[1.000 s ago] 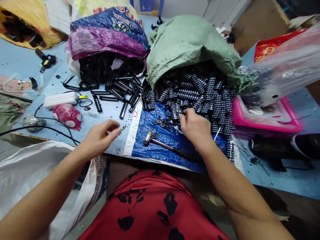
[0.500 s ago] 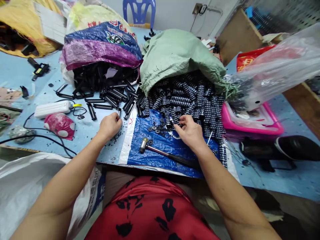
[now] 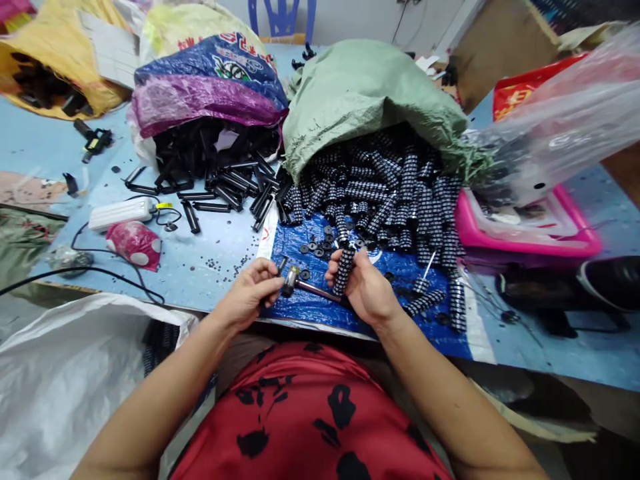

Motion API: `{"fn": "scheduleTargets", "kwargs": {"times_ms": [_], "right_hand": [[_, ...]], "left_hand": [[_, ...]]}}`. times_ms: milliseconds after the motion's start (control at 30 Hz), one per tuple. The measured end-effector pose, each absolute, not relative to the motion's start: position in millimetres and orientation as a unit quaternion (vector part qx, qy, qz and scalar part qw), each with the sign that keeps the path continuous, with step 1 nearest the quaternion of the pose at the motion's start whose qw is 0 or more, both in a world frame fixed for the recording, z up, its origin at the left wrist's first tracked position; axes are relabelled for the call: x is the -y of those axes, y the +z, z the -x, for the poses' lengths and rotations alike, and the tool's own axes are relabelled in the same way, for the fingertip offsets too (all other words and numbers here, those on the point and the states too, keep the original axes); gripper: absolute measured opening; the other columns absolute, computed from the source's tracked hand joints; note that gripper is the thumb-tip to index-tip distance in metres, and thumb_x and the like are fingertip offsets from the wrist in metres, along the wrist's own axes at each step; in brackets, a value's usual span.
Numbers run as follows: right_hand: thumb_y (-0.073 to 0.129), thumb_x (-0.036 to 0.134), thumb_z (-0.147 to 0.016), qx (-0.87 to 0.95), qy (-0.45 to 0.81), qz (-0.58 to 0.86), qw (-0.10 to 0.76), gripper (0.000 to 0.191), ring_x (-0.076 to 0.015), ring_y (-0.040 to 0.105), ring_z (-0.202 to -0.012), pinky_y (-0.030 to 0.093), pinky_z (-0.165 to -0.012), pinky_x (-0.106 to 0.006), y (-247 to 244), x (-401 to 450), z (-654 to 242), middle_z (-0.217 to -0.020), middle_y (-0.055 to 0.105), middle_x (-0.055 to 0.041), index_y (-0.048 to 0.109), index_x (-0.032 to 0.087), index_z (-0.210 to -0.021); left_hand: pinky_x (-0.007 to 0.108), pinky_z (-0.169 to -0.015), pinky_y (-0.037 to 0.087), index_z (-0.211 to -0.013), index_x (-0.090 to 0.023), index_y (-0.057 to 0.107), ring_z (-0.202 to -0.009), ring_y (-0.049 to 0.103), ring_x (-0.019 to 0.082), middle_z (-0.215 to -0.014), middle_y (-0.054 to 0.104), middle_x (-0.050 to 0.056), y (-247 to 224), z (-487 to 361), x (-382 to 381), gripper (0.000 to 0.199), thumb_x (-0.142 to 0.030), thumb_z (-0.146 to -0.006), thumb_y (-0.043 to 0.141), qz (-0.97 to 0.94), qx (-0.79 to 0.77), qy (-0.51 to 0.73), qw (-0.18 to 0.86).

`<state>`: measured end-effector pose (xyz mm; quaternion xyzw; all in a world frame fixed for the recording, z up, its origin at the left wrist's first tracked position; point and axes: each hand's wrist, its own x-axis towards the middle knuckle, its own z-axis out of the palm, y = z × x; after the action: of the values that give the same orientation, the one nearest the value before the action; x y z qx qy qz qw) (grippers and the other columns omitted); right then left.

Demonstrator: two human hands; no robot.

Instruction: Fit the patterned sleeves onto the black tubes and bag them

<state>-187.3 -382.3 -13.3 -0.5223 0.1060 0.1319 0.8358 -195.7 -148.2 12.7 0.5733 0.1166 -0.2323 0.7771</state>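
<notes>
My left hand is closed, with a slim black plastic part sticking up from its fingertips; the rest of that part is hidden by the fingers. My right hand grips a black ridged roller with rows of white marks, held tilted nearly upright. Between the hands, a hammer lies on the blue sheet, its head near my left fingers. Small black discs lie scattered beyond it. More such rollers pile out of a green woven sack.
Black plastic parts spill from a multicoloured sack at the left. A white power strip with cables lies nearby. On the right stand a pink tray and a black cylindrical device. A white sack hangs below the table edge.
My left hand has come from the black parts toward the middle, carrying one. My right hand has drawn a roller from the pile toward me. The camera view has shifted slightly.
</notes>
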Motion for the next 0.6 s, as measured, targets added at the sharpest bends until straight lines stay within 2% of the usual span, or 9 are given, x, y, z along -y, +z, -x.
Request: {"fn": "scheduleTargets", "kwargs": {"times_ms": [67,100,200,267,400,467,533,600], "right_hand": [[0.066,0.076,-0.082,-0.101,0.135,0.511,0.843,0.057,-0.0136,0.061,-0.068,0.053,-0.062,-0.028,-10,377,187,-0.081,0.064,-0.0004,0.066,0.021,-0.101],[0.069,0.073,-0.081,-0.102,0.135,0.506,0.846,0.055,-0.0121,0.059,-0.064,0.050,-0.059,-0.026,-9,374,188,-0.079,0.063,0.0006,0.066,0.021,-0.099],[0.072,0.069,-0.080,-0.113,0.141,0.493,0.851,0.051,-0.0092,0.052,-0.056,0.043,-0.051,-0.023,-7,368,192,-0.072,0.059,0.0021,0.066,0.020,-0.094],[0.071,0.069,-0.081,-0.121,0.145,0.484,0.854,0.051,-0.0087,0.049,-0.052,0.041,-0.049,-0.023,-7,364,195,-0.070,0.058,0.0023,0.065,0.019,-0.093],[0.067,0.065,-0.084,-0.134,0.126,0.447,0.875,0.046,-0.0084,0.045,-0.049,0.038,-0.047,-0.023,-5,354,197,-0.067,0.053,0.0037,0.063,0.020,-0.094],[0.061,0.062,-0.089,-0.148,0.094,0.422,0.890,0.040,-0.0093,0.045,-0.051,0.041,-0.049,-0.024,-3,349,195,-0.068,0.051,0.0040,0.060,0.022,-0.094],[0.055,0.058,-0.092,-0.165,0.054,0.414,0.893,0.034,-0.0118,0.052,-0.058,0.050,-0.057,-0.027,-4,348,193,-0.073,0.054,0.0027,0.057,0.024,-0.094],[0.050,0.053,-0.094,-0.163,0.014,0.454,0.876,0.030,-0.0164,0.063,-0.073,0.057,-0.072,-0.033,-6,353,192,-0.083,0.061,-0.0011,0.056,0.025,-0.096]], "left_hand": [[0.016,-0.042,0.026,-0.111,-0.023,0.053,-0.043,0.041,0.004,-0.066,0.053,-0.010,7,204,162,0.053,-0.035,-0.073,0.088,-0.556,-0.114,-0.221,0.793],[0.016,-0.041,0.025,-0.114,-0.023,0.053,-0.043,0.041,0.004,-0.068,0.054,-0.009,5,206,166,0.053,-0.037,-0.075,0.087,-0.555,-0.111,-0.215,0.796],[0.018,-0.044,0.030,-0.096,-0.018,0.055,-0.046,0.046,0.004,-0.069,0.056,-0.006,3,209,171,0.037,-0.045,-0.085,0.078,-0.573,-0.092,-0.209,0.787],[0.019,-0.046,0.033,-0.085,-0.017,0.052,-0.047,0.048,0.005,-0.068,0.058,-0.004,5,210,175,0.039,-0.049,-0.089,0.074,-0.589,-0.080,-0.208,0.777],[0.021,-0.047,0.033,-0.086,-0.018,0.055,-0.047,0.044,0.005,-0.066,0.059,-0.005,3,215,198,0.043,-0.050,-0.079,0.082,-0.626,-0.081,-0.188,0.753],[0.021,-0.054,0.040,-0.091,-0.018,0.060,-0.059,0.054,0.007,-0.078,0.065,-0.002,0,217,212,0.044,-0.043,-0.070,0.089,-0.630,-0.073,-0.171,0.754],[0.022,-0.059,0.043,-0.092,-0.017,0.063,-0.066,0.057,0.009,-0.086,0.067,0.000,-1,217,222,0.043,-0.040,-0.067,0.091,-0.626,-0.067,-0.153,0.762],[0.022,-0.052,0.038,-0.090,-0.018,0.062,-0.057,0.051,0.007,-0.075,0.063,-0.002,0,214,222,0.041,-0.044,-0.071,0.088,-0.625,-0.078,-0.154,0.761]]}}
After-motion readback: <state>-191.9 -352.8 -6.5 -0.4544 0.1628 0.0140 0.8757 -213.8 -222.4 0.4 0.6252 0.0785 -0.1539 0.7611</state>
